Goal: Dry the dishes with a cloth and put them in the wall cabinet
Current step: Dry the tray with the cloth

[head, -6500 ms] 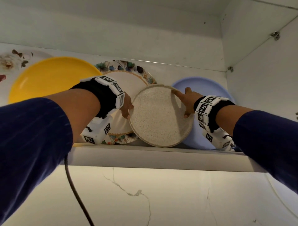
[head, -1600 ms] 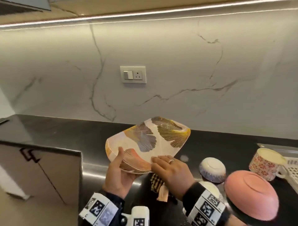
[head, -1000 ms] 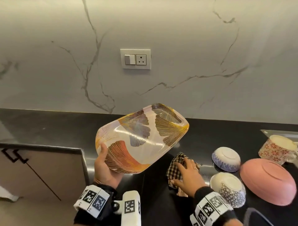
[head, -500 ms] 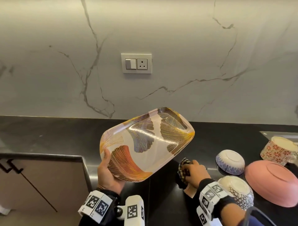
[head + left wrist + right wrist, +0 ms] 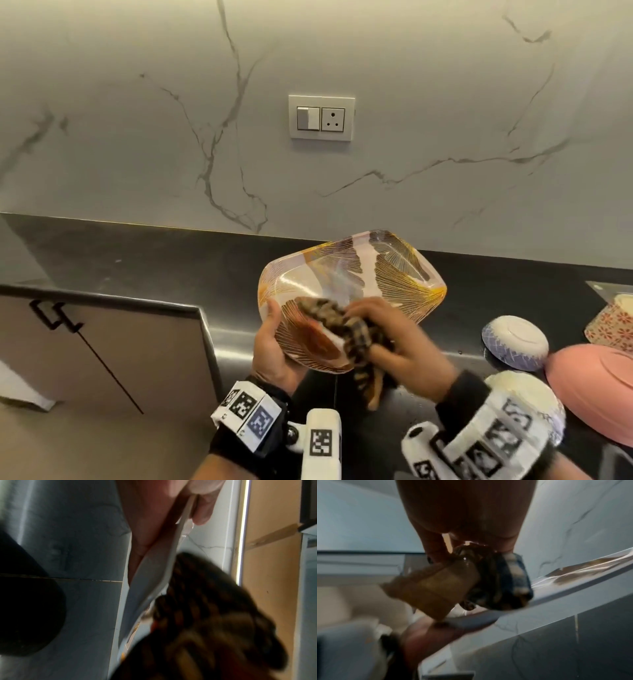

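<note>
A squarish plate [image 5: 356,284] with gold and brown leaf prints is held tilted above the black counter [image 5: 137,260]. My left hand [image 5: 274,346] grips its near left edge, thumb on the face and fingers behind, as the left wrist view shows at the plate rim [image 5: 154,574]. My right hand [image 5: 400,346] clutches a bunched checked cloth [image 5: 346,325] and presses it on the plate's lower face. In the right wrist view the cloth [image 5: 501,582] meets the plate [image 5: 573,582].
On the counter at the right stand an upturned blue-patterned bowl [image 5: 515,342], a second patterned bowl [image 5: 527,401] behind my right wrist, an upturned pink bowl [image 5: 596,387] and a floral mug [image 5: 613,322]. A wall socket [image 5: 321,118] sits on the marble backsplash. A cabinet door [image 5: 102,353] is at the lower left.
My right hand picked the checked cloth up off the counter and brought it onto the plate's face. The left hand keeps holding the plate, which shifted slightly right.
</note>
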A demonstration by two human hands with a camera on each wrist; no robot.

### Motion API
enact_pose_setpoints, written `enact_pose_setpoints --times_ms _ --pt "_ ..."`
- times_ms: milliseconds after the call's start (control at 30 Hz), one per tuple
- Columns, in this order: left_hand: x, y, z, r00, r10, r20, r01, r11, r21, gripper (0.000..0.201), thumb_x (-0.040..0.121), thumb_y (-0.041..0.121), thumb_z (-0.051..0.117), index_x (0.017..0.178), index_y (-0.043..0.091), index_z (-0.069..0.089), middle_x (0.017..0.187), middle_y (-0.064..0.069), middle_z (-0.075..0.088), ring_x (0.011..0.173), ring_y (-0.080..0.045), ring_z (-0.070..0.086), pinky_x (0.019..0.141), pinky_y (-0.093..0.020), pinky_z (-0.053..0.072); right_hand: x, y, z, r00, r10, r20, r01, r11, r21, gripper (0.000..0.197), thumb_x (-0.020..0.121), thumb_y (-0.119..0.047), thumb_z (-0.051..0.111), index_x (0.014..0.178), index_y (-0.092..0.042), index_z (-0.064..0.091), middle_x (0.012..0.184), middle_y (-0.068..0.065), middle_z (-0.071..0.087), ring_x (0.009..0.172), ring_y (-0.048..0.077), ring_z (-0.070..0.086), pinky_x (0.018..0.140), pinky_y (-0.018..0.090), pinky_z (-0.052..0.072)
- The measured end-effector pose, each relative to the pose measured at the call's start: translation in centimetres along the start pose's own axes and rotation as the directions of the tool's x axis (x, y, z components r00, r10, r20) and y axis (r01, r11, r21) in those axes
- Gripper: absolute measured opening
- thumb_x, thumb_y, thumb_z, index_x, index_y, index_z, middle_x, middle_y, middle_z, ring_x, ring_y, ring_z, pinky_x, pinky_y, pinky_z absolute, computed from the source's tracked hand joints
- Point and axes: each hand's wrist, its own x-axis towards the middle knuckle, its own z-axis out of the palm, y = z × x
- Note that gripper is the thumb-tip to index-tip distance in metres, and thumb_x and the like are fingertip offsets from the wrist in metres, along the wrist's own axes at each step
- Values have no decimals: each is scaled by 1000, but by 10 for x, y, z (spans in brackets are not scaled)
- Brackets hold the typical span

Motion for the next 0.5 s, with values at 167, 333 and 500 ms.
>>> enact_pose_setpoints --times_ms 167,333,500 --pt "-8 -1 5 945 -285 158 292 956 -25 92 82 73 31 82 -9 71 87 -28 67 75 -35 69 63 -42 59 -2 5 50 983 -154 100 183 864 -469 62 69 -40 40 127 -19 42 130 5 50 126 21 36 99 41 34" --pt "-11 1 13 941 -213 263 237 969 -65 88 88 66 8 123 -1 54 117 -29 60 110 -35 59 101 -39 43 -1 21 56 923 -382 -53 238 673 -700 49 74 -38 44 120 -22 46 110 -3 62 106 18 47 82 35 52" --pt "-6 10 2 997 13 81 -12 1000 -5 59 88 48 46 125 3 52 86 -18 72 73 -31 71 58 -44 57 -13 63 9 821 -569 -45 333 541 -772 22 86 -22 50 108 -22 51 108 -4 53 97 24 55 78 38 49"
